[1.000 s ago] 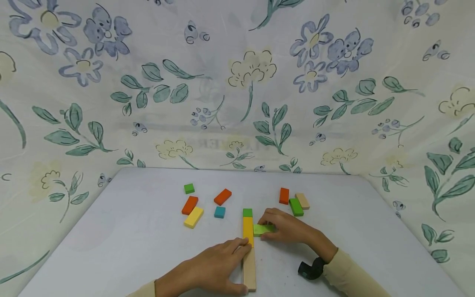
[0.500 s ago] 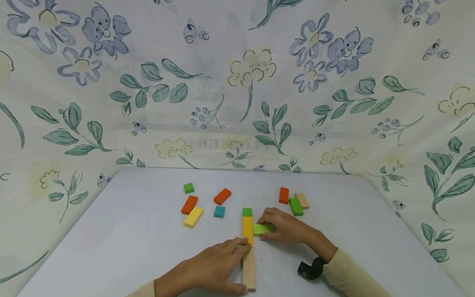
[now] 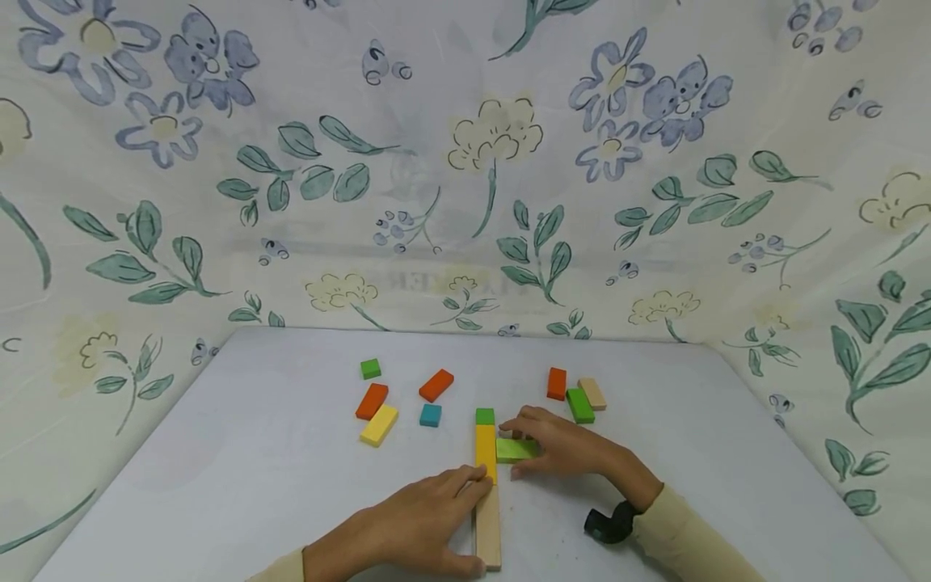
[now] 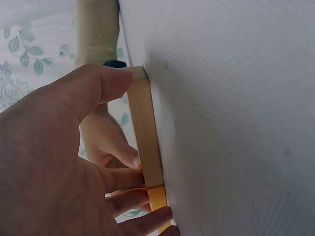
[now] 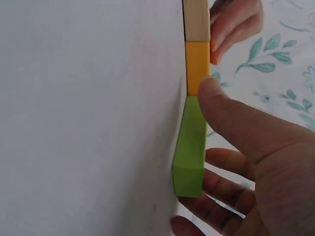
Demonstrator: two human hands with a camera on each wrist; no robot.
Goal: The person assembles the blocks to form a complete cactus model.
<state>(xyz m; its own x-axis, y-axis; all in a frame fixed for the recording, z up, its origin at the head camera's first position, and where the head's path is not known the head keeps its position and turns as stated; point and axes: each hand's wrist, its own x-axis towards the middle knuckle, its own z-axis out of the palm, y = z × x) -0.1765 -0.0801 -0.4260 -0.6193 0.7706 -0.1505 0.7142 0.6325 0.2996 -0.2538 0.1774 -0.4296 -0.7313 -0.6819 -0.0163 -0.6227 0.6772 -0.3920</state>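
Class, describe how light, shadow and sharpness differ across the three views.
Head view: even, diffuse light, no strong glare on the table; left wrist view: duller, with a soft shadow beside the beige block and the floral cloth slightly blurred; right wrist view: a broad, soft-edged shadow beside the light green block.

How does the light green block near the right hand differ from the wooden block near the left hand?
The light green block is brightly coloured; the wooden block is plain beige. The light green block lies crosswise; the wooden block runs front to back. Both touch the yellow-orange block and the white table.
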